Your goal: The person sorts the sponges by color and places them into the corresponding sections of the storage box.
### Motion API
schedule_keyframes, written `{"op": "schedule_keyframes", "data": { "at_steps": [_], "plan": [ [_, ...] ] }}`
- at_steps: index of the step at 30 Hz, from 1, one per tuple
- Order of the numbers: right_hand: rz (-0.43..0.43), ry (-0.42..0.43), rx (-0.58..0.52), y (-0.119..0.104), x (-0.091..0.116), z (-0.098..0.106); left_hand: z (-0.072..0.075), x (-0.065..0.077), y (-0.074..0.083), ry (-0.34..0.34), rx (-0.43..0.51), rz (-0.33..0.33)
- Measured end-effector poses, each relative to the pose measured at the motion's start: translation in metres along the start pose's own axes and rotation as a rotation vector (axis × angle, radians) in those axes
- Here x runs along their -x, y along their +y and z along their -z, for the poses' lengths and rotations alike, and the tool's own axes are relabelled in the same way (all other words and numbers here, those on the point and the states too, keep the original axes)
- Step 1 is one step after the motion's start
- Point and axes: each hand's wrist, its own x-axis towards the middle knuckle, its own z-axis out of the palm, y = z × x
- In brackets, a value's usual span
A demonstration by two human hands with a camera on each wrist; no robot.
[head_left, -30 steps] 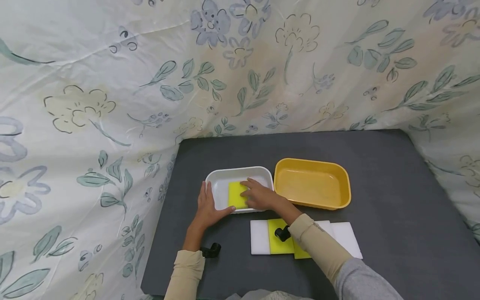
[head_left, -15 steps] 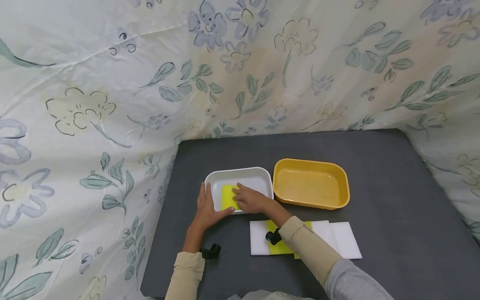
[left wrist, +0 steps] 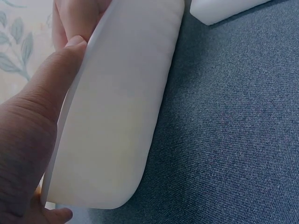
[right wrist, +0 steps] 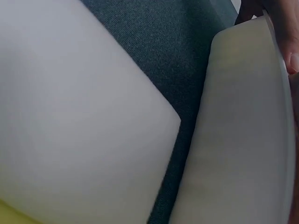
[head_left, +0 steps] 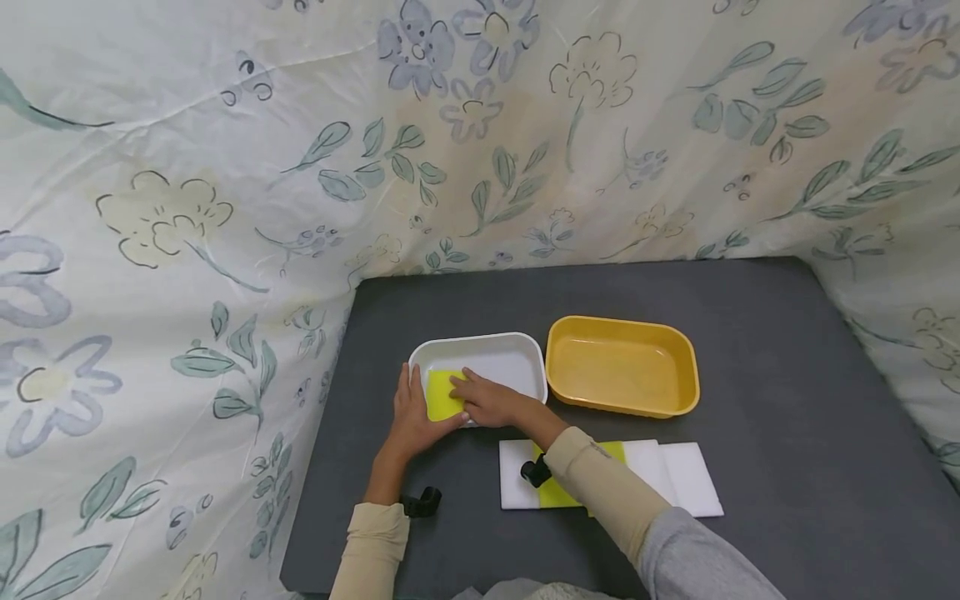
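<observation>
A flat yellow square lies in the left part of the white tray. My right hand reaches over the tray's front rim, its extended fingers on the right side of the square. At the front left corner my left hand grips the tray, fingers along the left side and thumb along the front rim. The left wrist view shows that thumb on the rim and a fingertip past the tray's end. A faint yellow tint shows through the tray wall in the right wrist view.
An orange-yellow tray stands right beside the white one. In front lies an overlapping row of white squares and yellow squares, partly under my right forearm. The dark grey table is bordered by a flowered cloth.
My right hand has moved left, and the yellow square has slid left with it inside the white tray. The left hand has stayed at the tray's corner.
</observation>
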Motion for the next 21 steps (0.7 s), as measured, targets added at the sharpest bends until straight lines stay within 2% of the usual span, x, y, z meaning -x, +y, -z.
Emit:
{"op": "schedule_keyframes", "data": {
  "at_steps": [3, 8, 13, 17, 21],
  "plan": [
    [0.03, -0.009, 0.022, 0.0, 0.0, 0.001, 0.0, 0.001, 0.001, 0.003, -0.003, -0.007],
    [0.08, -0.019, 0.14, 0.0, -0.001, 0.001, -0.002, 0.001, 0.001, 0.011, -0.006, -0.006],
    [0.032, -0.006, 0.234, -0.003, 0.003, -0.002, -0.003, 0.003, 0.001, 0.018, -0.005, -0.009],
    [0.002, 0.04, 0.23, -0.005, 0.009, -0.007, -0.004, 0.005, 0.002, 0.024, 0.007, -0.007],
    [0.002, 0.099, 0.153, -0.004, 0.019, -0.011, -0.006, 0.006, 0.002, 0.025, 0.01, 0.004]
  ]
}}
